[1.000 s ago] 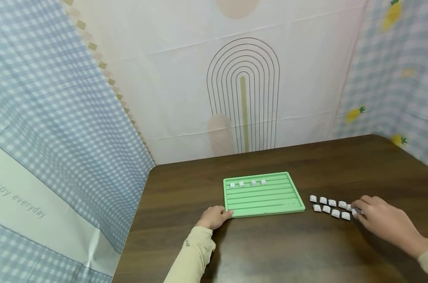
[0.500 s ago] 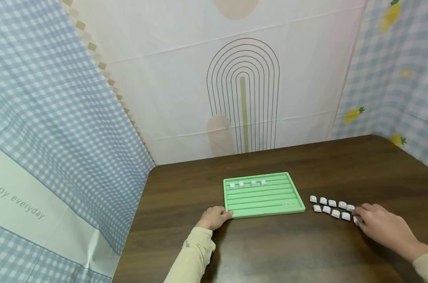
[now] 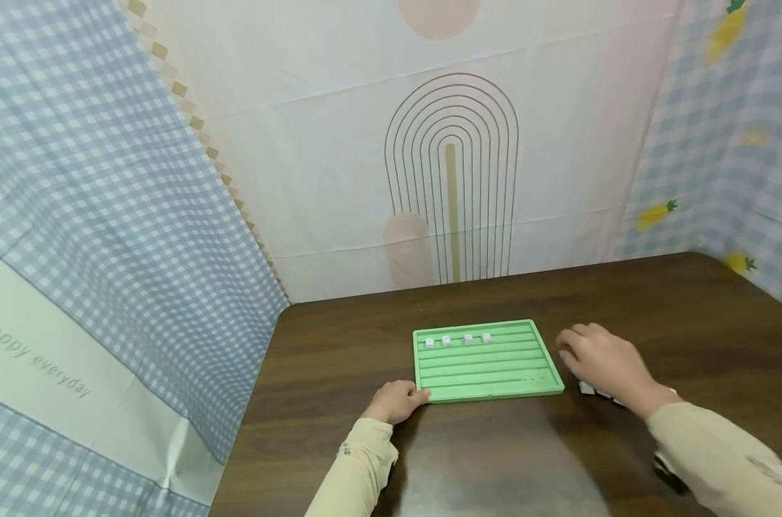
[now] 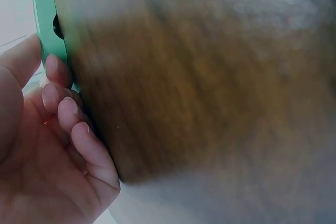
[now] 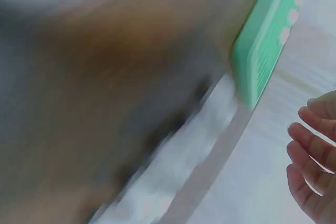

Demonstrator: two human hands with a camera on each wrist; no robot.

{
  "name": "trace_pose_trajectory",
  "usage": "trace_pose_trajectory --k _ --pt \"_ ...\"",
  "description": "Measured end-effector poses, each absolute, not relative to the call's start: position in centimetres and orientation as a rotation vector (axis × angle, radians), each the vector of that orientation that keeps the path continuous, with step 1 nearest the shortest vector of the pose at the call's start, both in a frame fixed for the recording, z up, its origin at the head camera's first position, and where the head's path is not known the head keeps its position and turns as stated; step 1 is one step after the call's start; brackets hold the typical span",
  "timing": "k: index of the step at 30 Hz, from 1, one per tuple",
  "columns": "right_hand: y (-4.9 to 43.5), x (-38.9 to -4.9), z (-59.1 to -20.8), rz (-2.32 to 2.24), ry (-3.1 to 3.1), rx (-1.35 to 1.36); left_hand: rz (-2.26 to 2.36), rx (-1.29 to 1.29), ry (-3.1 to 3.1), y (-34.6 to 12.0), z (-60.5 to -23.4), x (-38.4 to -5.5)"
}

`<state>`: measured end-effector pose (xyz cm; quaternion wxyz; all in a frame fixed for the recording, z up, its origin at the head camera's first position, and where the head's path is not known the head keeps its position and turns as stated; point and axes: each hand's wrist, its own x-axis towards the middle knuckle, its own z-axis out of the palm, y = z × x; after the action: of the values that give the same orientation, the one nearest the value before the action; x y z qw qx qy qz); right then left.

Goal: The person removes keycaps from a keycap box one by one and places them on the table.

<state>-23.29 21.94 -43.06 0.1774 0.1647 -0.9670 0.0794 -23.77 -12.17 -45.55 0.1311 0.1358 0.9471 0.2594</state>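
Observation:
A green ridged tray lies on the table with several white keycaps along its far groove. At its near left corner my left hand holds the edge, thumb over the rim and fingers curled against the side. My right hand is right of the tray, above loose white keycaps, most of them hidden beneath it. In the right wrist view its fingers are loosely bent with nothing visible between them. The keycap row is blurred there.
The dark wooden table extends around the tray. A patterned cloth hangs behind its far edge, with a blue checked cloth at the left.
My right hand has left the right end of the loose keycaps and moved left and away from me, towards the tray's right side. My left hand stays at the tray's corner.

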Motion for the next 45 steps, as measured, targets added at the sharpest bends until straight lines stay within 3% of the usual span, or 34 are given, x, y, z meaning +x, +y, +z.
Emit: trace_pose_trajectory --k 11,28,34,40,45 --pt "14.5 -30.1 -45.4 0.504 -2.903 0.572 0.746 0.372 2.739 -12.1 -45.6 -23.7" --pt "12.4 -31.6 -46.5 0.415 -2.903 0.523 0.689 0.385 2.776 -12.0 -45.5 -23.9" --pt "14.3 -29.7 -45.4 0.407 -2.769 0.600 0.735 0.379 2.749 -11.6 -46.0 -23.7" --pt "18.7 -25.5 -43.4 0.237 -2.630 0.661 0.754 0.383 2.743 -11.8 -46.1 -23.9" --pt "21.8 -21.6 -44.3 0.133 -2.598 0.667 0.749 0.415 2.742 -12.3 -45.9 -24.0"
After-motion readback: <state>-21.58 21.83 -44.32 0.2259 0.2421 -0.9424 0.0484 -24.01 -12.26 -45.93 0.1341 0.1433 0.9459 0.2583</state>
